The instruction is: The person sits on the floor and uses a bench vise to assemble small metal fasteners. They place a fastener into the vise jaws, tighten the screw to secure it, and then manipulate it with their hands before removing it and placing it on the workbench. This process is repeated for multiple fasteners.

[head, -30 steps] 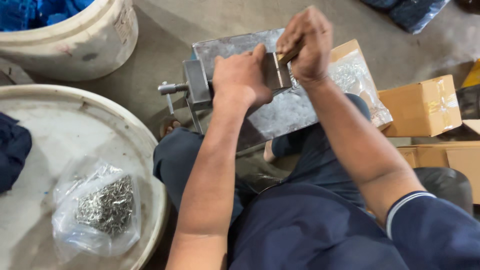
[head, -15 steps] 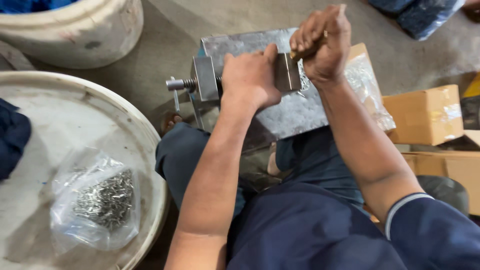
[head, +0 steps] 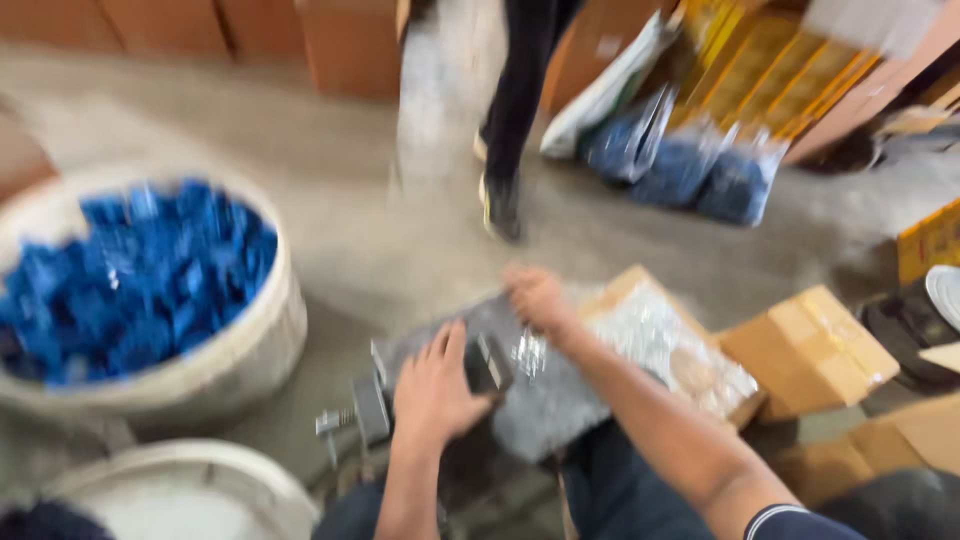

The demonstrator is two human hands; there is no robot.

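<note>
Frame blurred. Left hand lay flat on the small vise at the near edge of the grey plate, fingers spread, pressing not gripping. Right hand hovered over the plate's far side; grip loosely curled, contents could not be told. Tub of blue parts stood far left. Judgement: hold the vise steady while seating a part squarely.

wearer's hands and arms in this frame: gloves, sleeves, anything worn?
Both hands bare, no gloves: left hand, right hand. Forearms are uncovered. The right arm has a short dark navy sleeve with a thin white edge stripe. No left sleeve in view. Frame too blurred to tell rings or a watch.
</note>
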